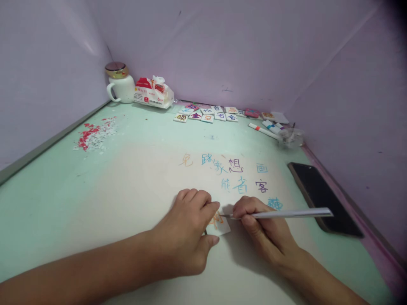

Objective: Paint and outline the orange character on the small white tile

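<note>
Our two hands were apart, and each one was closed on something. Our left hand (190,231) pinched a small white square (224,229) between fingers and thumb, most likely so it would not slip. The square lay in the middle of the near part of the worktop (127,182), right in front of us, maybe so we could see it well. Our right hand (269,233) gripped a thin silver tool (292,213) like a pencil, perhaps to steer it well. Its dark tip was at the orange mark on the square, but we could not tell if it touched.

A phone (327,199) lay along the right edge. Small tiles (220,116) sat by the far edge, perhaps to be out of our way. Red and white bits (95,134) lay near the left edge, maybe heaped there to leave us room.
</note>
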Available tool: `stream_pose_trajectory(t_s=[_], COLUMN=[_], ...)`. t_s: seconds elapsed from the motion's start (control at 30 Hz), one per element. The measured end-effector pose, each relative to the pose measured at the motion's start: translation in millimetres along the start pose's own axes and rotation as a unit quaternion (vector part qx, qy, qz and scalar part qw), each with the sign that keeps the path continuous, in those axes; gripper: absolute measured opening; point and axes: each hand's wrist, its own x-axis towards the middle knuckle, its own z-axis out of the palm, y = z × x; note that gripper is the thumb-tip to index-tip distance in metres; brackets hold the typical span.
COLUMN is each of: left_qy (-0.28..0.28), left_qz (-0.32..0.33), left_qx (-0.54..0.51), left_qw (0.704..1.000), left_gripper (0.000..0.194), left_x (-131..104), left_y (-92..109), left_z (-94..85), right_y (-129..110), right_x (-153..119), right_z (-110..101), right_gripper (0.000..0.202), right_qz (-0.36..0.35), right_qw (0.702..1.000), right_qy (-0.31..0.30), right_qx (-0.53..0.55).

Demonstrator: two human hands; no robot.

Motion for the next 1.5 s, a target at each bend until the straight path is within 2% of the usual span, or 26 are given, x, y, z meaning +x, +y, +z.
stream_pose_trajectory(t_s=[0.6,0.87,1.13,1.5], left_qy=[-0.016,-0.018,-0.003,0.017], left_qz=[-0.01,-0.02,-0.03,-0.031], left_qx=[0.003,0.011,0.016,0.037], left_qw=[1.0,1.0,0.999,0.999], left_gripper=[0.033,0.03,0.035,0.032], left_x=[0,1,-1,-3], left_y=[3,5,5,6], left_z=[-3.0,-1.5,3.1,7.4], right_y=[-1,-11,-14,-15], right_x=[10,13,7,-3], right_z=[-3,-3,2,2], right_gripper=[0.015,0.017,0.018,0.017], right_qz=[-0.009,0.014,0.044,0.038], right_qw=[0.999,0.998,0.997,0.997], right_qy=[-0.046,-0.028,-0.008,0.01], right_qx=[-0.018,-0.046,-0.061,-0.066])
